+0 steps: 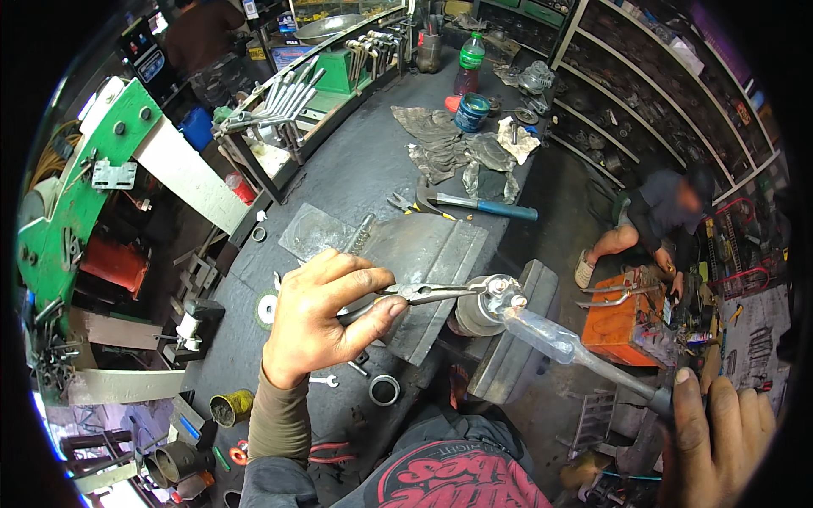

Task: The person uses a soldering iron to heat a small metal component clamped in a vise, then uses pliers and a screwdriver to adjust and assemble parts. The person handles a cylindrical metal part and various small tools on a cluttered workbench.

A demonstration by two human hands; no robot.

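Pliers in the left hand, fingers wrapped round the handles, nip a small metal fitting over the near vise — hard, heavy, slippery. Right hand, fingers closed on its grip, holds a screwdriver — stiff.

Left hand gripping pliers, jaws touching a fitting above the vise. Right hand at lower right, holding a tool that reaches up-left to that fitting. Behind on the bench: hammer, rags, bottle. Wrenches on a rack, far left. Person crouching right, beside a box.
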